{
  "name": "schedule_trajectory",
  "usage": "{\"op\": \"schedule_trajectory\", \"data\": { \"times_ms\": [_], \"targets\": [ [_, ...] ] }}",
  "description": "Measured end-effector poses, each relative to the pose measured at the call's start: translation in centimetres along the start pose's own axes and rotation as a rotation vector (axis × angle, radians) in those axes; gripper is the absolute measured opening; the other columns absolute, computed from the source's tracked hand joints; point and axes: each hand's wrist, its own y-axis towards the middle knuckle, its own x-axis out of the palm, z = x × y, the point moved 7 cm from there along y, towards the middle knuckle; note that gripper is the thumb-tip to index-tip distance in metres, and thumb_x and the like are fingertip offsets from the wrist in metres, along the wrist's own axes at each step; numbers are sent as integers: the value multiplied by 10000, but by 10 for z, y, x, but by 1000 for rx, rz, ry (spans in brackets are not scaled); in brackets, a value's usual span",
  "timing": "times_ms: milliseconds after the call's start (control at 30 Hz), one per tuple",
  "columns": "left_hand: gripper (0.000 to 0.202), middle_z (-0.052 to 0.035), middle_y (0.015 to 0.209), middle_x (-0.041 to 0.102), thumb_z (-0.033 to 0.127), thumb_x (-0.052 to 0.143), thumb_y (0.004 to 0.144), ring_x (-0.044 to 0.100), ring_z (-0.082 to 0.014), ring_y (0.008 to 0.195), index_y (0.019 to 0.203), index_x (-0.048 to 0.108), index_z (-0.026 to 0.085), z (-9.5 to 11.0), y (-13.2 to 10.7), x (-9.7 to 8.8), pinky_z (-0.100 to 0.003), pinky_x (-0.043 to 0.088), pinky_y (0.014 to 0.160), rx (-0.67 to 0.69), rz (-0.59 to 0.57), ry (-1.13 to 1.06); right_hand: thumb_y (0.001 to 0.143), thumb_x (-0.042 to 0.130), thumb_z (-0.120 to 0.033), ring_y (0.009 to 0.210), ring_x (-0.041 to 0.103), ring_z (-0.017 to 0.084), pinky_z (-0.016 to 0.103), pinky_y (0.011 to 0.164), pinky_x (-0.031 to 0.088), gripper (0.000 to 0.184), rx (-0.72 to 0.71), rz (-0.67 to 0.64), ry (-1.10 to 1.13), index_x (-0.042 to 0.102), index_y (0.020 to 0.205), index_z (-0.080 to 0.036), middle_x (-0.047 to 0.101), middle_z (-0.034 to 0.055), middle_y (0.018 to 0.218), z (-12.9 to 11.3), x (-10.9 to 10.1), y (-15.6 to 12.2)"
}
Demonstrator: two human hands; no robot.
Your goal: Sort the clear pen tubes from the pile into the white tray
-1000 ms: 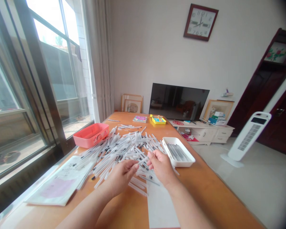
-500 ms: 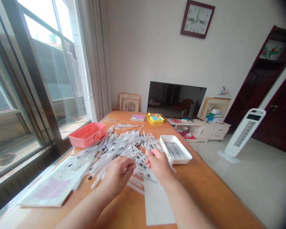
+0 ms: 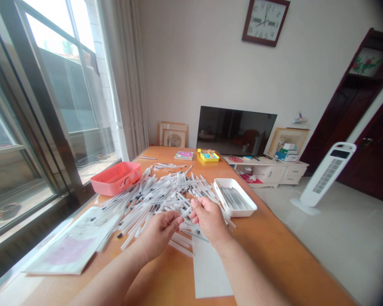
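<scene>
We look down at two bare hands working close together above a table: the left hand [image 3: 163, 230] pinches one end of a slim, translucent plastic pen tube [image 3: 186, 212] between thumb and fingers, and the right hand [image 3: 209, 217] pinches the other end. The tube is held just above a loose heap of clear plastic pen parts with black ends [image 3: 166, 199]. We judge that a slack pinch could drop the tube among its lookalikes, or that a sideways pull could bend it; a careless right forearm might also nudge the white rectangular plastic tray [image 3: 253, 210] of dark slim rods [image 3: 234, 199]. The table is glossy orange-brown wood [image 3: 268, 263], bearing a coral-red open plastic box [image 3: 107, 187], a pale booklet with a lilac patch [image 3: 68, 251] and a white paper sheet [image 3: 210, 276]. Beyond, we find a black flat television [image 3: 236, 131], a white tower fan [image 3: 328, 176], and, on the left, a tall window beside grey curtains [image 3: 127, 80].
</scene>
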Motion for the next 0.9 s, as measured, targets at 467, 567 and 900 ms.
{"op": "schedule_trajectory", "data": {
  "times_ms": [467, 567, 900],
  "targets": [
    [396, -63, 762, 704, 565, 579, 837, 541, -167, 665, 849, 676, 180, -46, 6, -25, -264, 393, 609, -205, 305, -291, 861, 493, -217, 623, 532, 141, 239, 537, 277, 200, -105, -242, -665, 632, 719, -191, 638, 12, 656, -9, 14, -18],
    [408, -62, 761, 705, 576, 595, 821, 527, -157, 637, 848, 671, 176, -45, 5, -23, -258, 373, 579, -224, 302, -320, 857, 494, -208, 662, 558, 148, 239, 561, 299, 184, -125, -229, -670, 670, 804, -207, 663, 13, 714, -5, 14, -13],
    [409, -51, 758, 693, 574, 607, 808, 529, -141, 601, 844, 644, 168, -40, 3, -23, -262, 373, 570, -244, 307, -424, 801, 613, -220, 760, 597, 191, 280, 642, 353, 113, -310, -201, -950, 720, 773, -239, 671, 55, 872, -6, 36, -19]
  ]
}}
